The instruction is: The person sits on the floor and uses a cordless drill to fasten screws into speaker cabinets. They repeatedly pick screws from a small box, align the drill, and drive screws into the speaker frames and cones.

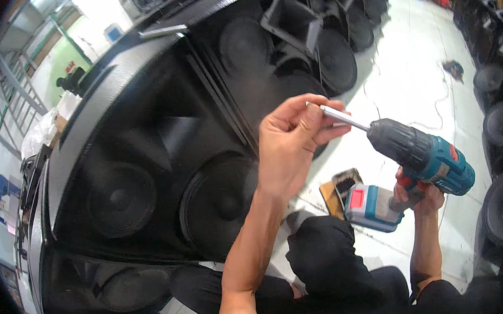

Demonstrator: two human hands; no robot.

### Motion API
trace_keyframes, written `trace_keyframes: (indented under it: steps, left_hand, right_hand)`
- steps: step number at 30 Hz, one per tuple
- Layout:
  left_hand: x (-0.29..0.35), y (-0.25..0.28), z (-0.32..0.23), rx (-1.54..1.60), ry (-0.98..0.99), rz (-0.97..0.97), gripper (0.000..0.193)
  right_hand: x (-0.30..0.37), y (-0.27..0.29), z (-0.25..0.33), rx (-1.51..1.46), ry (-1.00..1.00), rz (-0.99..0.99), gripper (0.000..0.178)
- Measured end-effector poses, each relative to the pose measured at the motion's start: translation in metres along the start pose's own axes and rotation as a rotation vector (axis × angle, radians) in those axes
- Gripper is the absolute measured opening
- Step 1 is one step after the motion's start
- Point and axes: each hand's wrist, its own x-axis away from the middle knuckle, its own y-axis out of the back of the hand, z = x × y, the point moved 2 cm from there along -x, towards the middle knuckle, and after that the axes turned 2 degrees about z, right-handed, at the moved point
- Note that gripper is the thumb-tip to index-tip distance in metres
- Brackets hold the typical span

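My right hand (422, 192) grips the handle of a teal and black cordless drill (441, 160), its battery pack (371, 205) low toward my knees. From the drill's black chuck a long silver driver bit (346, 116) points up and to the left. The fingers of my left hand (292, 137) are closed around the bit near its far tip. Whether a small screw sits at that tip, I cannot tell. Just left of my left hand stands a large black speaker cabinet (154, 115) with round drivers and a horn opening.
More black speakers (337, 42) line up beyond my left hand, with another row (502, 128) along the right. On the white tiled floor (405, 59), a small black tray (346, 180) lies by my knee. A thin cable and a small dark object (454, 69) lie farther off.
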Motion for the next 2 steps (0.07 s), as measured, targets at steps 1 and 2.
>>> trace_keyframes:
  steps: [1, 2]
  left_hand:
    - [0.001, -0.013, -0.013, -0.039, -0.025, -0.003, 0.021]
    - [0.0, -0.019, -0.024, -0.096, -0.08, 0.052, 0.023]
  right_hand:
    - [-0.009, -0.002, -0.003, 0.001, 0.075, 0.026, 0.072]
    - [-0.02, -0.006, 0.002, -0.002, 0.093, 0.061, 0.072]
